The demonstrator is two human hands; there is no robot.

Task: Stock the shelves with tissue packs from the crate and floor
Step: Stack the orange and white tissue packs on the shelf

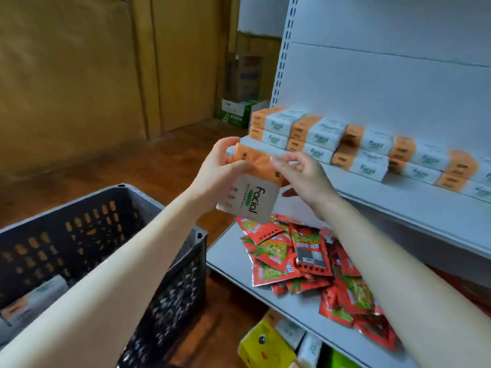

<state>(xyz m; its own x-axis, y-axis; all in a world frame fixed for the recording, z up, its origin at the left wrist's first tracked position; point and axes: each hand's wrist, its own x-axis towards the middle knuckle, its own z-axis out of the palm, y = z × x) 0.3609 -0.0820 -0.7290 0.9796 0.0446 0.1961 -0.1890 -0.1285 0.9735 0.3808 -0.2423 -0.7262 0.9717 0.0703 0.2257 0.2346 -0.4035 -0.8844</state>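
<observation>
Head view: orange-and-white Facial tissue pack (252, 200) held in mid-air, just in front of upper shelf (398, 197) at its left end. Left hand (220, 168) curled round far left side, right hand (303, 176) gripping right edge. Along that shelf, row of matching packs (321, 139) stacked two high. Red snack packets (305, 253) heaped on lower shelf (228, 256). Another pack (39, 293) down in black crate (164, 274), near left.
</observation>
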